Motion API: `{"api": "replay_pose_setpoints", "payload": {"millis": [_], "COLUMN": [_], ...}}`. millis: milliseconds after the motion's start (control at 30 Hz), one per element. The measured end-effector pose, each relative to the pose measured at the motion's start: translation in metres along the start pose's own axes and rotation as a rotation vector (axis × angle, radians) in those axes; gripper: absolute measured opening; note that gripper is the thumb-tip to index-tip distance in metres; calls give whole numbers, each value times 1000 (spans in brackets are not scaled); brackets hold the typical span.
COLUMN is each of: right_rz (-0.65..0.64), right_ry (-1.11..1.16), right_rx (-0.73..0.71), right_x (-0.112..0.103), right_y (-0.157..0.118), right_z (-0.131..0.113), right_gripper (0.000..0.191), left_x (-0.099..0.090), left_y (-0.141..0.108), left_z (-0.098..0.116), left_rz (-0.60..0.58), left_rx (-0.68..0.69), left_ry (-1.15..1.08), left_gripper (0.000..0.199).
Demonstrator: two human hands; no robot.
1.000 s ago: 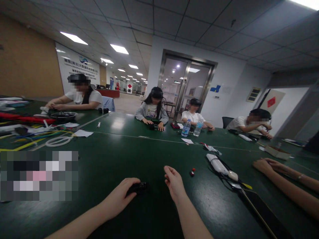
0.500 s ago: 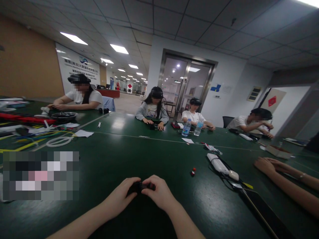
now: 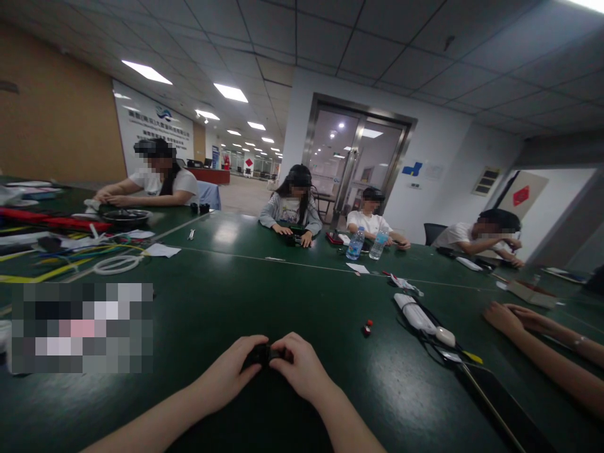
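Both my hands meet over the dark green table (image 3: 207, 314), low in the middle of the view. Between them is a small black object (image 3: 262, 355), too dark to make out in detail. My left hand (image 3: 238, 365) is closed on its left side, thumb below and fingers above. On its right end, my right hand (image 3: 297, 362) pinches with thumb and fingers. A small red and black item (image 3: 367, 328) lies on the table to the right of my hands.
A white power strip (image 3: 415, 313) with cables lies at the right, beside another person's forearms (image 3: 538, 340). Two water bottles (image 3: 355, 244) stand farther back. Cables and a white coil (image 3: 117, 263) lie at the left. Several people sit across the table.
The whole view has shifted slightly. My hands stay around the black object, with little visible movement.
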State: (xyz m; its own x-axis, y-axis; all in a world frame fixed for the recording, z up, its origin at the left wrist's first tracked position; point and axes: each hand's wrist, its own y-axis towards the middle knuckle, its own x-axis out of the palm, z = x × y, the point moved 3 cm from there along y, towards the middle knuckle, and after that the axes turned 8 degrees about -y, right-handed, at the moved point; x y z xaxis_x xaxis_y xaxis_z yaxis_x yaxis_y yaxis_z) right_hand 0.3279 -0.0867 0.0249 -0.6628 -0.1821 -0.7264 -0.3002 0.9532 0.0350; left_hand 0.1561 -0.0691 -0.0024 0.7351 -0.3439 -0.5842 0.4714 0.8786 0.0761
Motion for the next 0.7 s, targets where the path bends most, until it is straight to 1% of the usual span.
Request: {"api": "replay_pose_setpoints", "payload": {"millis": [167,400,700], "right_rz": [-22,-12,-16], "right_ry": [-34,-36,-106], "right_rx": [3,16,-29], "right_x": [1,1,3], "right_y": [0,-1,1], "right_z": [-1,-1,-3], "right_gripper": [17,19,19], "left_x": [0,-2,2], "left_y": [-1,-2,1], "left_z": [2,6,-6], "left_rz": [-5,-7,6], "left_rx": [3,-18,27], "left_ry": [-8,-24,-14], "left_gripper": [44,42,42]}}
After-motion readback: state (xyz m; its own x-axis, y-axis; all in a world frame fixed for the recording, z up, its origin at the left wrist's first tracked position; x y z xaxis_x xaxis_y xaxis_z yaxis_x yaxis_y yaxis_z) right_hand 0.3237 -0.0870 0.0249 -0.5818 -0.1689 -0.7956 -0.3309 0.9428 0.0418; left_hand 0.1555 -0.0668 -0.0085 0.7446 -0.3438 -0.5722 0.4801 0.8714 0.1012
